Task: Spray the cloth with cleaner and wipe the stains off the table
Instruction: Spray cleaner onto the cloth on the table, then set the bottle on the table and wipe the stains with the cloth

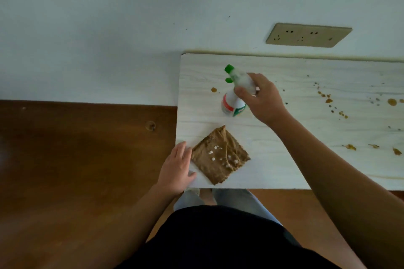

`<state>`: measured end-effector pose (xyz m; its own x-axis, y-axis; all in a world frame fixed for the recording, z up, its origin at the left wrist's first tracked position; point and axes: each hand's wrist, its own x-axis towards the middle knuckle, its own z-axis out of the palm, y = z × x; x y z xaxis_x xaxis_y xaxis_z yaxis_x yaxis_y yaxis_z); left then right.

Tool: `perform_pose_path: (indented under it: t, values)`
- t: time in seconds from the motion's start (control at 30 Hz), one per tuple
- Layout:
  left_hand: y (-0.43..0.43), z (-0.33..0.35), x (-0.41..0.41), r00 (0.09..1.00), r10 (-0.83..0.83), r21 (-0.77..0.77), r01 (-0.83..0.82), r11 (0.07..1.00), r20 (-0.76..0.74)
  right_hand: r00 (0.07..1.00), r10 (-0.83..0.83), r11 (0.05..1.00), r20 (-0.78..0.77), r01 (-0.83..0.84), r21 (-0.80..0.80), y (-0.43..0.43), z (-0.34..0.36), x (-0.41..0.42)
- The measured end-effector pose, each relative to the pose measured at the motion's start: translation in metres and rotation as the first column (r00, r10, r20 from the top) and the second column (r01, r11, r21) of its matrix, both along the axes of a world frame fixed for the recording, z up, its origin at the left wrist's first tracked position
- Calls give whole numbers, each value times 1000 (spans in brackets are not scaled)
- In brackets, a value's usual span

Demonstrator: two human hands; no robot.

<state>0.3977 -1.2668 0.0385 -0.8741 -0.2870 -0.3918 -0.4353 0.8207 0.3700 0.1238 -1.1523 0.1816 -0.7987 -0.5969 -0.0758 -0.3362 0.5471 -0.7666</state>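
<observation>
Cloth (218, 155), brown and folded with wavy zigzag edges, lies flat near the front left corner of the table (295, 137). Small white blobs of foam sit on its rough weave. The left hand (177, 168) rests flat beside it with fingers spread, fingertips touching the cloth's left edge. The right hand (262, 96) is wrapped around the neck of a white plastic spray bottle (235, 91) with a green nozzle. Its red and green label is too blurry to read. Brown stains (328, 100) dot the pale, wood-grain table top to the right.
</observation>
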Motion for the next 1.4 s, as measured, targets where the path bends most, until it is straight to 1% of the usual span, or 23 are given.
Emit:
perform_pose_path:
  t: [0.2,0.33,0.43,0.53,0.6,0.7,0.8,0.87,0.97,1.07,1.17,1.23,1.4]
  values:
    - [10,1,-6,995,88,-15,-88,996,51,971,212,977,-109,-210,35,-62,4,-71]
    - [24,4,-10,975,216,8,-216,976,58,943,307,952,-129,-304,47,-101,-1,-98]
    - [35,6,-14,950,303,17,-305,952,70,932,341,940,-127,-340,30,-120,-8,-104]
    - [39,8,-17,937,340,12,-342,940,84,928,349,937,-135,-350,17,-130,-13,-106]
    - [38,8,-19,937,337,-1,-338,941,88,939,330,944,-99,-329,24,-132,-16,-106]
    - [39,9,-19,942,322,-27,-320,947,101,962,272,962,32,-273,33,-122,-23,-106]
    - [39,11,-19,946,308,-41,-305,951,102,972,125,987,201,-142,73,-93,-37,-101]
    - [39,12,-19,949,297,-38,-295,955,109,956,45,989,291,-84,125,-64,-51,-90]
    - [37,12,-17,953,278,-21,-278,960,121,925,22,975,380,-104,196,-8,-78,-61]
    - [31,12,-14,963,228,-15,-228,974,145,889,4,953,458,-142,266,47,-99,-23]
    - [25,12,-11,977,168,-22,-167,986,133,862,-38,931,506,-154,331,81,-115,16]
    - [24,14,-9,984,133,-23,-131,991,118,846,-73,930,529,-134,341,90,-121,39]
    - [17,12,2,998,6,-92,0,996,69,861,-184,933,475,2,359,85,-126,64]
